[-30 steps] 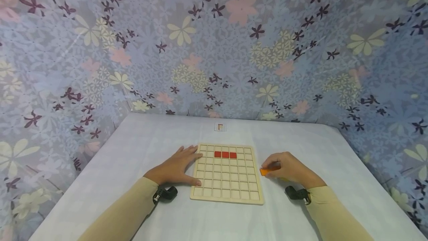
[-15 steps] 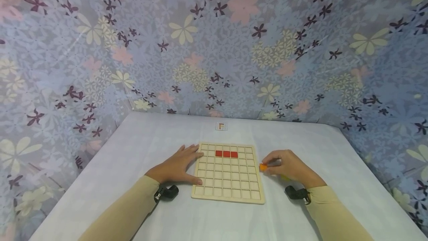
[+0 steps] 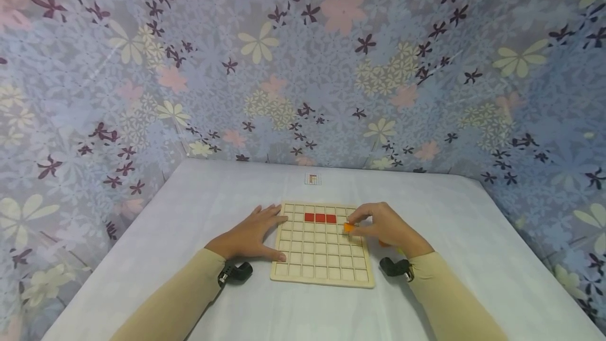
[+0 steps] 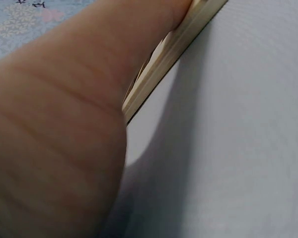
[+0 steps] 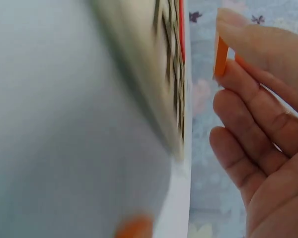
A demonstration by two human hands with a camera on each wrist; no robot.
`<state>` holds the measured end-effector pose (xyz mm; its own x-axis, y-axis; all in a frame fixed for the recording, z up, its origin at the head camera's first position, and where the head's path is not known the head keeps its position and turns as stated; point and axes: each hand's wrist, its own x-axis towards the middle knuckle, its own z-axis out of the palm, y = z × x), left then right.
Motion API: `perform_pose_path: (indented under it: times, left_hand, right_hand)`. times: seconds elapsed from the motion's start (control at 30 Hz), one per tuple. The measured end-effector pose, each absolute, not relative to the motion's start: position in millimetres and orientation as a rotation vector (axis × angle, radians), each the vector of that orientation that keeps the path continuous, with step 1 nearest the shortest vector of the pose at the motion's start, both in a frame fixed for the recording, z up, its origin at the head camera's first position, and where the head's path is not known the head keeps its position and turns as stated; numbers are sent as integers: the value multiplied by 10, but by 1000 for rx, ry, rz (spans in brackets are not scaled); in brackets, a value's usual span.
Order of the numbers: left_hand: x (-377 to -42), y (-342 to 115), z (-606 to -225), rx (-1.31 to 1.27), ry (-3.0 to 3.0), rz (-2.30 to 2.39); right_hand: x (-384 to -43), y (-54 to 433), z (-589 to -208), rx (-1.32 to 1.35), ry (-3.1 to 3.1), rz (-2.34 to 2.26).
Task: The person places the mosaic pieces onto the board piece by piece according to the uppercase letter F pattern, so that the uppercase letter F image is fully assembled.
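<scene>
A pale wooden grid board [image 3: 321, 281] lies on the table, with red square tiles [image 3: 320, 218] side by side in its second row from the far edge. My left hand [image 3: 248, 234] rests with spread fingers along the board's left side, thumb and fingertips on the rim. Over the board's right part, my right hand [image 3: 385, 228] pinches an orange tile [image 3: 349, 227] between thumb and fingers. The right wrist view shows that orange tile [image 5: 221, 55] held on edge, with the other fingers loosely curled below it.
Another orange piece [image 3: 384, 243] and a yellow piece [image 3: 400, 251] lie on the white table, partly hidden under my right hand. A small printed grid card [image 3: 312, 179] lies beyond the board. A flowered cloth [image 3: 303, 67] hangs behind the table.
My right hand has picked an orange tile from beside the board and moved left with it, over the board's right columns. The left hand has stayed in place.
</scene>
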<state>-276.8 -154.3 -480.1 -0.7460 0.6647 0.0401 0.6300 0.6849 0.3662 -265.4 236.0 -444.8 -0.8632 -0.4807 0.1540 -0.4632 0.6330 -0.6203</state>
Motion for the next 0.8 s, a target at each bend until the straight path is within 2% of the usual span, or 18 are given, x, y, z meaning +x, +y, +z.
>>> perform_pose_path:
  times: [0.53,0.8]
  left_hand:
    - [-2786,-1547,-4828,1063,2803,515]
    - [-2803,-1555,-4826,1065,2798,518]
  right_hand:
    - [-2918,1659,-4439,-845,2738,-1074]
    - [-2981,1465,-4493,-844,2742,-1075]
